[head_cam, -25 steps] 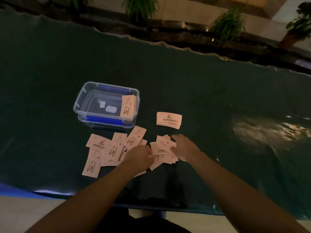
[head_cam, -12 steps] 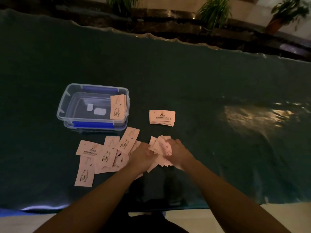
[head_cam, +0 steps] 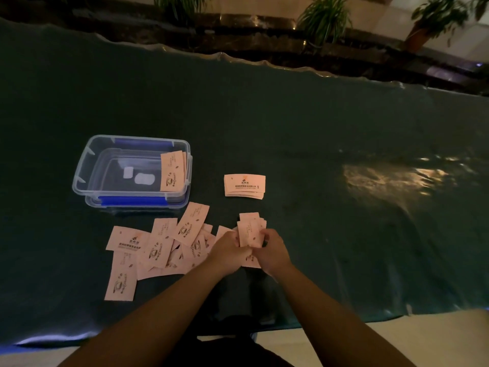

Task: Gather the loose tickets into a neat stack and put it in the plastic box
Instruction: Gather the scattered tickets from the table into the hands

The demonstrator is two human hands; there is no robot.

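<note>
holding a small bunch of tickets [head_cam: 250,231] upright between both hands, just above the dark green tabletop [head_cam: 317,144]. left hand [head_cam: 229,251] closed on the bunch's left edge, right hand [head_cam: 272,252] closed on its right and lower edge; both grips narrow, fingers curled, knuckles touching. edges of the bunch uneven, a few corners fanned out at the top.

loose tickets [head_cam: 158,247] lie scattered and overlapping to the left of my hands, some face up with print showing, one long one [head_cam: 120,276] at the near-left edge of the spread.

plastic box [head_cam: 87,165], clear with blue clips, sits beyond the spread, lid off. a few tickets [head_cam: 173,170] stand leaning against its right inner wall. two pale patches on its floor; cannot tell what they are.

a squared stack [head_cam: 244,186] lies flat on the tabletop, right of the box, apart from my hands.

potted plants [head_cam: 325,19] past the far edge.
</note>
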